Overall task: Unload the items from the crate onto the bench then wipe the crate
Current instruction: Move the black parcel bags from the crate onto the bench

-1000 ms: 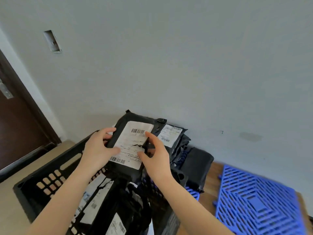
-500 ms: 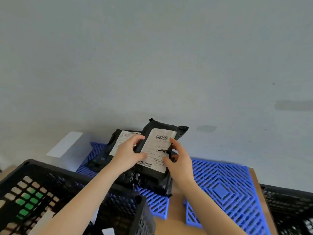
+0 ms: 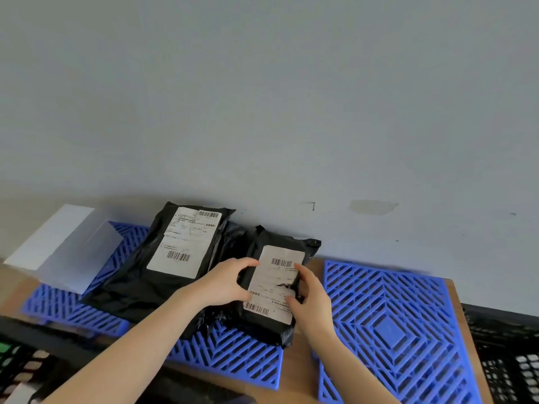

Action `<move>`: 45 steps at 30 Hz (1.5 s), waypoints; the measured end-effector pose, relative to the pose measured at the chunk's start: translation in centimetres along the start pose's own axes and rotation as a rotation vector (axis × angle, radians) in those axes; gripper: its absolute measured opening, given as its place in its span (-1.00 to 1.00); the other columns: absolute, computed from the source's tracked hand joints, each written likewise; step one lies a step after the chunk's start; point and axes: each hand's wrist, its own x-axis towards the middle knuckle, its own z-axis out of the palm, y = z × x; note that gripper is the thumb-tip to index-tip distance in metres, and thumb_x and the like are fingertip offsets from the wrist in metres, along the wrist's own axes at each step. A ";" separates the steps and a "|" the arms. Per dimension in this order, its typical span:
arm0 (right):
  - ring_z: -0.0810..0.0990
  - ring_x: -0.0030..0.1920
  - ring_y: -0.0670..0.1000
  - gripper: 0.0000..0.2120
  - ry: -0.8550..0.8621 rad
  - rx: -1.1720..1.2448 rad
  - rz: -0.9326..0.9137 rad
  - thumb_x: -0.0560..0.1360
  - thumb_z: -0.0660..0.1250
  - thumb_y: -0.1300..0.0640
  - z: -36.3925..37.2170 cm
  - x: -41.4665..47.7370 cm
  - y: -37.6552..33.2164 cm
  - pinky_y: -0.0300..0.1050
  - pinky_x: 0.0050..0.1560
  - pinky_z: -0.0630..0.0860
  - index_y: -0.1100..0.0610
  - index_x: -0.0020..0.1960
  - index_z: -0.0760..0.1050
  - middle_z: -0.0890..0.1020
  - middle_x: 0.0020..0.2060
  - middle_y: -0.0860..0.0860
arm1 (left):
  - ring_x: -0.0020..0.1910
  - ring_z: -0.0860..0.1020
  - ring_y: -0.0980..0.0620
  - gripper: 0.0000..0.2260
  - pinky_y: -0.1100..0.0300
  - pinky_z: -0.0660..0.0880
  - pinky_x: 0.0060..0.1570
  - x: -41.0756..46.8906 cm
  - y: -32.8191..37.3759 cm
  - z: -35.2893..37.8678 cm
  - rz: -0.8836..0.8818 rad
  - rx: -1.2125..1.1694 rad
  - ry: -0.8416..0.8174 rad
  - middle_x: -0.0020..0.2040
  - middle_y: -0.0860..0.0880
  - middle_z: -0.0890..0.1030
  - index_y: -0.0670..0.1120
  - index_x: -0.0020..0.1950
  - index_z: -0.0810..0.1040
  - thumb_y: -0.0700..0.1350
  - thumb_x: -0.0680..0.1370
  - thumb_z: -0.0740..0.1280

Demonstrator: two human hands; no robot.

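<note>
Set-down | my left hand and right hand clamped the long edges of the small black plastic parcel | it lay between my fingers, long axis pointing away from me, over the blue lattice plastic mat, both hands equally near | larger black plastic parcel just left.

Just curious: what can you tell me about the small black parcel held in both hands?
The small black parcel is a crinkled plastic mailer bag with a white shipping label bearing barcodes, torn near its middle. It faces label up over the blue grid mat, beside a larger black parcel. The left hand grips its left edge, the right hand its right.
</note>
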 end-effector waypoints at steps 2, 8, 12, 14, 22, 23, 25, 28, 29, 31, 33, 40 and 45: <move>0.47 0.11 -0.19 -0.40 -0.014 -0.034 0.007 0.48 0.32 0.33 0.4 0.5 0.5 -0.49 -0.09 0.44 -0.05 0.43 0.29 0.49 0.24 -0.09 | 0.45 0.31 -0.02 -0.24 0.16 0.32 0.35 0.5 -0.3 0.4 -0.017 0.011 -0.053 0.48 0.01 0.27 0.16 0.54 0.19 -0.11 0.45 0.50; 0.46 0.17 -0.16 -0.38 -0.051 -0.075 0.033 0.49 0.33 0.30 1.0 0.8 1.3 -0.34 0.09 0.49 -0.04 0.46 0.25 0.47 0.29 -0.05 | 0.49 0.22 0.01 -0.17 0.17 0.23 0.39 0.8 -0.3 1.0 -0.053 0.099 -0.143 0.54 0.01 0.20 0.07 0.58 0.12 -0.13 0.44 0.51; 0.44 0.26 -0.08 -0.33 -0.098 -0.117 0.024 0.48 0.38 0.26 0.2 0.7 1.2 -0.17 0.24 0.47 -0.05 0.49 0.21 0.42 0.33 -0.03 | 0.45 0.31 0.03 -0.21 0.20 0.31 0.32 0.3 0.1 0.7 -0.065 0.062 -0.129 0.53 0.03 0.28 0.09 0.58 0.12 -0.11 0.47 0.48; 0.45 0.24 -0.07 -0.33 -0.102 -0.164 -0.002 0.47 0.39 0.21 -0.6 0.4 1.1 -0.21 0.21 0.44 -0.06 0.49 0.21 0.41 0.32 -0.02 | 0.40 0.38 0.04 -0.31 0.26 0.34 0.19 -0.2 0.6 0.1 -0.064 0.017 -0.087 0.49 0.01 0.36 0.10 0.55 0.20 -0.07 0.50 0.45; 0.50 0.16 -0.06 -0.46 -0.032 -0.210 -0.071 0.49 0.36 0.18 -4.3 -3.8 -1.4 -0.21 0.11 0.45 -0.02 0.43 0.31 0.45 0.27 0.01 | 0.07 0.59 0.19 -0.75 0.22 0.51 0.14 -7.7 3.5 -2.4 0.016 -0.146 0.179 0.13 0.14 0.63 0.14 0.20 0.53 -0.07 0.55 0.39; 0.51 0.11 -0.07 -0.49 -0.041 -0.211 -0.090 0.49 0.36 0.18 -4.5 -4.4 -2.1 -0.22 0.08 0.45 -0.01 0.41 0.34 0.48 0.24 0.01 | 0.05 0.59 0.21 -0.77 0.27 0.50 0.09 -9.3 3.7 -2.6 0.029 -0.160 0.214 0.10 0.14 0.64 0.14 0.18 0.55 -0.07 0.55 0.38; 0.52 0.05 -0.10 -0.55 -0.060 -0.196 -0.133 0.50 0.36 0.19 -4.3 -5.8 -3.5 -0.25 0.07 0.45 0.04 0.37 0.40 0.53 0.18 0.00 | 0.04 0.59 0.23 -0.81 0.36 0.44 -0.01 -12.8 3.7 -2.8 0.061 -0.171 0.303 0.06 0.14 0.66 0.14 0.16 0.57 -0.07 0.57 0.36; 0.55 -0.04 -0.13 -0.67 -0.077 -0.137 -0.201 0.51 0.33 0.18 -3.6 -8.0 -6.2 -0.28 -0.01 0.46 0.04 0.27 0.49 0.60 0.07 -0.04 | 0.00 0.59 0.25 -0.85 0.38 0.43 -0.03 -18.1 3.0 -2.7 0.079 -0.180 0.500 -0.01 0.15 0.67 0.14 0.10 0.60 -0.08 0.57 0.36; 0.56 -0.07 -0.14 -0.72 -0.086 -0.113 -0.221 0.52 0.32 0.17 -3.1 -8.8 -7.2 -0.28 -0.05 0.48 0.02 0.23 0.51 0.62 0.02 -0.06 | -0.04 0.60 0.25 -0.85 0.37 0.44 -0.02 -19.9 2.5 -2.6 0.074 -0.194 0.573 -0.04 0.15 0.68 0.13 0.07 0.62 -0.10 0.57 0.37; 0.59 -0.15 -0.14 -0.79 -0.128 -0.068 -0.273 0.54 0.30 0.14 -2.1 -10.5 -9.5 -0.25 -0.15 0.52 -0.02 0.16 0.53 0.63 -0.10 -0.10 | -0.14 0.63 0.24 -0.84 0.41 0.46 -0.08 -23.4 1.0 -2.4 0.057 -0.253 0.706 -0.11 0.12 0.69 0.11 0.01 0.62 -0.17 0.56 0.38; 0.62 -0.17 -0.07 -0.80 -0.181 -0.040 -0.330 0.55 0.29 0.15 -0.8 -12.3 -11.6 -0.18 -0.15 0.55 -0.02 0.15 0.53 0.63 -0.17 -0.09 | -0.21 0.65 0.21 -0.84 0.46 0.45 -0.16 -26.5 -1.0 -2.1 0.032 -0.306 0.806 -0.15 0.10 0.69 0.09 -0.02 0.62 -0.19 0.57 0.37; 0.62 -0.13 -0.07 -0.83 -0.309 -0.023 -0.447 0.54 0.28 0.15 5.7 -18.3 -16.3 -0.28 -0.11 0.54 -0.03 0.10 0.55 0.64 -0.16 -0.06 | -0.17 0.62 0.16 -0.85 0.23 0.51 -0.02 -33.1 -9.9 0.6 -0.214 -0.283 0.908 -0.14 0.08 0.65 0.08 -0.02 0.60 -0.19 0.54 0.39; 0.58 -0.16 -0.11 -0.80 -0.454 -0.187 -0.446 0.53 0.28 0.15 12.4 -21.1 -17.3 -0.35 -0.12 0.47 0.00 0.13 0.55 0.63 -0.17 -0.06 | -0.13 0.53 0.24 -0.83 0.46 0.34 -0.25 -34.7 -17.4 1.9 -0.346 -0.276 0.740 -0.09 0.11 0.61 0.07 0.09 0.57 -0.15 0.54 0.39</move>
